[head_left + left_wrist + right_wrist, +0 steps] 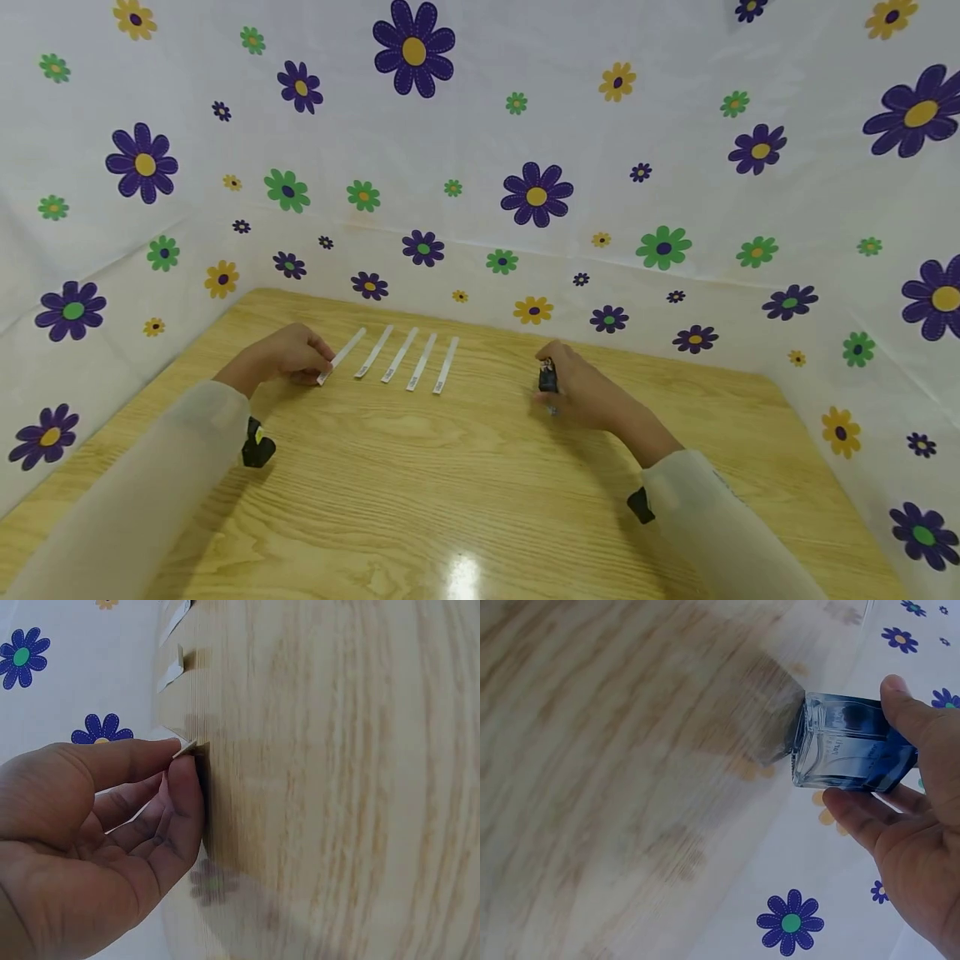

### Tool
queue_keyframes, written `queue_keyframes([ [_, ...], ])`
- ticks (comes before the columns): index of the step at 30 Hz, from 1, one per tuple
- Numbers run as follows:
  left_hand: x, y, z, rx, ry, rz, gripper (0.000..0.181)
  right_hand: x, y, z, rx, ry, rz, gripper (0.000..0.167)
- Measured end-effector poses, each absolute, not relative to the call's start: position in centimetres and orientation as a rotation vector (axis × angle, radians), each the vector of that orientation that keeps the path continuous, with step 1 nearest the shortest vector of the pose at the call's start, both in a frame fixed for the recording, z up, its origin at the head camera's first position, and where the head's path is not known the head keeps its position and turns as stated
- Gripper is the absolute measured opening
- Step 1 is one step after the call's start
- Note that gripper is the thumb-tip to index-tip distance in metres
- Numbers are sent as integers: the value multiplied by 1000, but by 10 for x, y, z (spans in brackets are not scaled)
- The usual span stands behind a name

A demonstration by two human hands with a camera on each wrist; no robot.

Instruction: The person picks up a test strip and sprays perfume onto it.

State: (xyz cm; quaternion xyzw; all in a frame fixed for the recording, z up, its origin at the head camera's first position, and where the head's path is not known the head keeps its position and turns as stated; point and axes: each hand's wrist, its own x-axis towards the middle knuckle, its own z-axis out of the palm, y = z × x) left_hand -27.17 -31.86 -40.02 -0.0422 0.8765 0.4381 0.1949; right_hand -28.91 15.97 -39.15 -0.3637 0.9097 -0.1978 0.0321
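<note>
My left hand (294, 354) is at the left end of a row of white paper strips. Between thumb and fingertips it pinches the near end of the leftmost paper strip (348, 343); the left wrist view shows the strip's edge (186, 748) between them. Several more paper strips (400, 354) lie side by side to its right, with small print at their near ends. Further right, my right hand (581, 383) grips a blue glass perfume bottle (847, 742) by its sides. The bottle's base is close to the tabletop; whether it touches, I cannot tell.
The wooden table (420, 492) has white flowered cloth (465, 133) standing along its back and sides. Black wrist cameras (258, 446) sit under both sleeves. Bare wood lies between the strips and the bottle.
</note>
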Motion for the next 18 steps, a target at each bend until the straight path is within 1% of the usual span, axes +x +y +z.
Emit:
queue_keyframes([
  [12,-275,-316,-406,-143,2543,1144,20,-283,165,-388,-985,2827,-668,59],
  [18,-276,-314,-407,-156,2548,1143,19,-281,166,-389,-985,2848,-635,60],
])
